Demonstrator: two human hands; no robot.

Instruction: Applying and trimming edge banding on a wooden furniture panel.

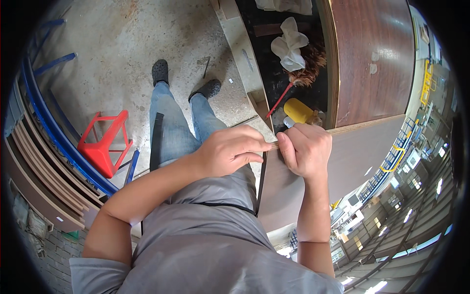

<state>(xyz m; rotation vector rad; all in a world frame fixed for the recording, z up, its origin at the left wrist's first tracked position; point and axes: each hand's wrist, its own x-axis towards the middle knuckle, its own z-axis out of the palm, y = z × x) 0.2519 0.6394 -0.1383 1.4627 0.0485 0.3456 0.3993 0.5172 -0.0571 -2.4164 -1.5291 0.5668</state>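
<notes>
Gripping the top edge of the brown board [338,169] with your right hand [308,149], you have your fingers curled over it and your thumb down along the face turned toward you. Your left hand [235,149] is at the board's left corner, its thumb and fingers loosely spread with a gap between them. The fingertips reach the corner, but you cannot tell from here whether they press on it. The board stands just in front of your body, to the right of your waist, its cut edge facing up.

Beyond the board lies a dark surface [262,46], and on it you have a feather duster [311,63] with a red handle, a crumpled white cloth [290,45] against its feathers, and a yellow cylinder [297,110] near your right hand. A glossy reddish-brown panel [372,54] is to the right of these. Off to your left, a red stool [105,144] is on the concrete floor [110,54], beside a blue frame [41,117] and a stack of boards [46,169].
</notes>
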